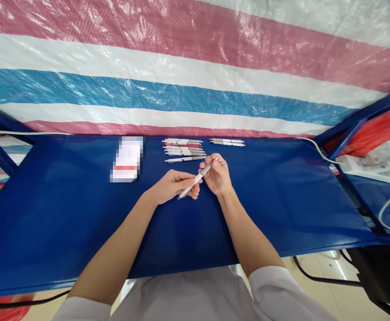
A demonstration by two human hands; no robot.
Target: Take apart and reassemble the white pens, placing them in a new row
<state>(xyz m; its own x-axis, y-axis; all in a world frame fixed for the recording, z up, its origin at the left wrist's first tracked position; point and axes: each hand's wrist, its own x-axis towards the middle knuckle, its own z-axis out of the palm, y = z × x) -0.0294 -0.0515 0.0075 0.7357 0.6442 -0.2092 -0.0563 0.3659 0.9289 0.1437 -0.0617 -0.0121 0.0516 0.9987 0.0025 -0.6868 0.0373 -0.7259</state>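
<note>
Between my two hands is a white pen (198, 177) with a grey grip section, tilted so its metal tip points up and to the right. My left hand (174, 185) pinches the white barrel near its clip end. The fingers of my right hand (217, 174) close round the grey grip just below the tip. Behind my hands, several similar pens (183, 149) lie side by side on the blue table, one of them red. Two more pens (227, 142) rest a little to the right of that group.
On the blue table (275, 200), a pixelated phone-like object (128, 159) lies to the left. Striped plastic sheeting (195, 67) hangs behind. A white cable (320, 149) runs by the right frame post, near a power strip (365, 168) and a red bag (378, 133). A black chair (382, 272) stands lower right.
</note>
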